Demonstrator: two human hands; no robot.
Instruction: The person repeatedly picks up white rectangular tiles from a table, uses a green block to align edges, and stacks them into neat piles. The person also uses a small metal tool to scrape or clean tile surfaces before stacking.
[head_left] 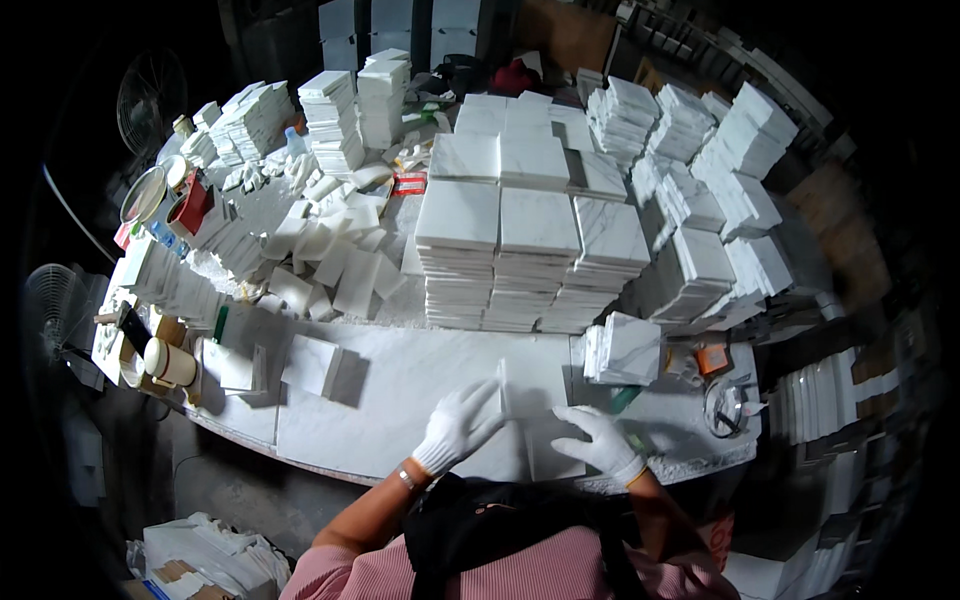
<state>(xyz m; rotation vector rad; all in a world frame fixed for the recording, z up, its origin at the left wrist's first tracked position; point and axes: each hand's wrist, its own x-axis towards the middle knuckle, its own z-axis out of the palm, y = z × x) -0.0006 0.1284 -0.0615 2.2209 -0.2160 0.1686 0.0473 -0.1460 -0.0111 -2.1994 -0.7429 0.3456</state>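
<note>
My left hand (460, 428), in a white knit glove, is at a thin white marble tile (503, 385) that stands on edge on the worktop. Its fingers are pressed together against the tile's left side, and the thumb is hard to make out. To the right, my gloved right hand (600, 440) holds nothing, its fingers spread and pointing left. Beneath and beside its fingertips a pale flat tile (552, 455) lies near the worktop's front edge. Slight blur softens the standing tile and the fingers near it.
Tall stacks of marble tiles (500, 250) rise behind the worktop (400, 400). A small tile pile (622, 348) stands at right, near an orange box (711, 358) and a round glass dish (723, 408). At left are two tile pieces (312, 365) and a cream mug (168, 362).
</note>
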